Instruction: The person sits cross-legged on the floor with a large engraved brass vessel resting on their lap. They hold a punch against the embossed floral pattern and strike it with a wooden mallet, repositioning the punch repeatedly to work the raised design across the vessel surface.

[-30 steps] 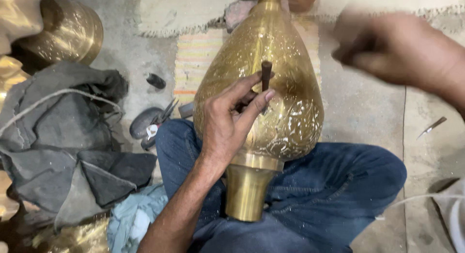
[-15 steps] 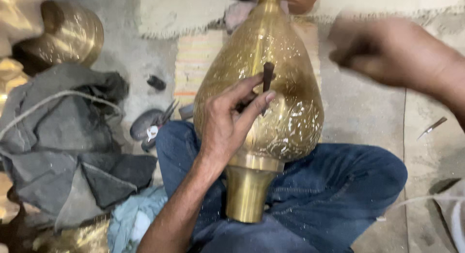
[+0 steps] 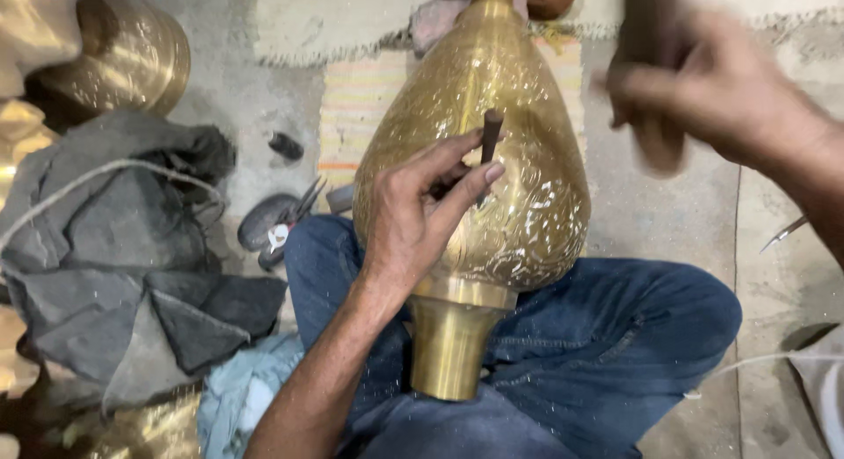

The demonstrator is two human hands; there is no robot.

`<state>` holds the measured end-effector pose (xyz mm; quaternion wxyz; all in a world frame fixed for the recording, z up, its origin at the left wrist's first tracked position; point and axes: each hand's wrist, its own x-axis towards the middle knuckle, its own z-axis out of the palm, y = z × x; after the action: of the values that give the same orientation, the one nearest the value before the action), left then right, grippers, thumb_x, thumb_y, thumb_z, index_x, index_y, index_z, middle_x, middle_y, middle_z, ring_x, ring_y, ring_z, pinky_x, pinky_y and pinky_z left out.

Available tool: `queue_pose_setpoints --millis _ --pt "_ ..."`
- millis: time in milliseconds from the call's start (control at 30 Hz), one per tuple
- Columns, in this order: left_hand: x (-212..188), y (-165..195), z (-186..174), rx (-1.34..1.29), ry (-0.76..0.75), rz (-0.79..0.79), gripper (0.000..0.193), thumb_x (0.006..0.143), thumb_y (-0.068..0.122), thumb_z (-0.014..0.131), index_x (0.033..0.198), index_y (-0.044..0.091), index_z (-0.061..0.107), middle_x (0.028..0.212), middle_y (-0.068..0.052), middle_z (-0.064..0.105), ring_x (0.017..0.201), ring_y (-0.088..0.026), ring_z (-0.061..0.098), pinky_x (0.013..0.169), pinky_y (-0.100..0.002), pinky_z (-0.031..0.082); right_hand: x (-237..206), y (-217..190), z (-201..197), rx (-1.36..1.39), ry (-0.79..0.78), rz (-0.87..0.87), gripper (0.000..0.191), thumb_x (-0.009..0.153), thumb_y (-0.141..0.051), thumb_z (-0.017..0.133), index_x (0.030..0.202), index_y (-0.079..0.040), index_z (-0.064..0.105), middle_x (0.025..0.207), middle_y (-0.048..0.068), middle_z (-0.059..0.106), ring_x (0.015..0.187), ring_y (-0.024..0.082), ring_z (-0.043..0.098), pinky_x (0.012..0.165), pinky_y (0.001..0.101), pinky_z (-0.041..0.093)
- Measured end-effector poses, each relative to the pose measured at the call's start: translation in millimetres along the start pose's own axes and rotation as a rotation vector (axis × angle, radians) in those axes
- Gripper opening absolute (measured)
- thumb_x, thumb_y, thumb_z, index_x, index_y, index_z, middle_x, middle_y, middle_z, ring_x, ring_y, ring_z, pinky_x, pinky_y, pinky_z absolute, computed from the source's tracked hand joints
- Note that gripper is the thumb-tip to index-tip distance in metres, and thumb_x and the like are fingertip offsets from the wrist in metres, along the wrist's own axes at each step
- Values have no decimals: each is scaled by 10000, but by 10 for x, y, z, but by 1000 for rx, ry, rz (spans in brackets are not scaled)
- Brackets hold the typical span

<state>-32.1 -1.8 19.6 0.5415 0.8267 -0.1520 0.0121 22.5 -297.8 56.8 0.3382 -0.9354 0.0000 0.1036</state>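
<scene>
This is a metal craft workshop on the floor: an engraved brass vase (image 3: 492,160), other brass pots (image 3: 132,59), dusty grey cloths (image 3: 114,274) and small tools (image 3: 281,222) lie around.

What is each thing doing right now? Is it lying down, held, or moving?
brass vase: lying tilted across the lap, engraved.
punch: held on the vase.
left hand: gripping the punch.
right hand: raised, blurred, holding a dark tool.
grey cloth: crumpled on the floor.

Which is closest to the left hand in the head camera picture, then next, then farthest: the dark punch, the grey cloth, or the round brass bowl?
From the left hand:
1. Dark punch, pinched in its fingers against the brass vase.
2. Grey cloth, heaped to the left.
3. Round brass bowl, far upper left.
</scene>
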Motion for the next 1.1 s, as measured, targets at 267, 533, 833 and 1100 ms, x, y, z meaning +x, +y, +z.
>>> queue_pose_setpoints --millis 267,533,833,1100 --pt "20 -1 0 -2 -15 5 385 940 279 763 1254 60 721 1033 -97 808 787 -129 796 652 -284 641 -29 -90 -28 25 261 -235 158 1012 -113 717 935 21 680 815 125 693 695 193 686 635 366 568" --pt "35 -35 -25 0 -41 42 394 939 306 766 1253 72 722 1036 -91 808 814 -127 796 671 -294 652 -67 -87 18 -261 116 -337 170 1002 -142 755 971 11 685 803 144 735 717 218 734 704 381 607" --pt "63 -42 -38 56 -57 60 388 931 292 782 1236 57 732 907 -74 804 760 -128 785 657 -295 642 -77 7 38 -607 13 -315 303 926 -187 778 1154 -60 625 910 100 740 843 242 743 780 390 601" --pt "78 -49 -53 42 -81 49 377 927 287 773 1218 49 741 876 -81 809 741 -141 793 656 -290 639 -74 -31 -17 -824 171 -459 344 857 -202 816 1125 -59 652 910 124 741 836 260 735 757 398 607"
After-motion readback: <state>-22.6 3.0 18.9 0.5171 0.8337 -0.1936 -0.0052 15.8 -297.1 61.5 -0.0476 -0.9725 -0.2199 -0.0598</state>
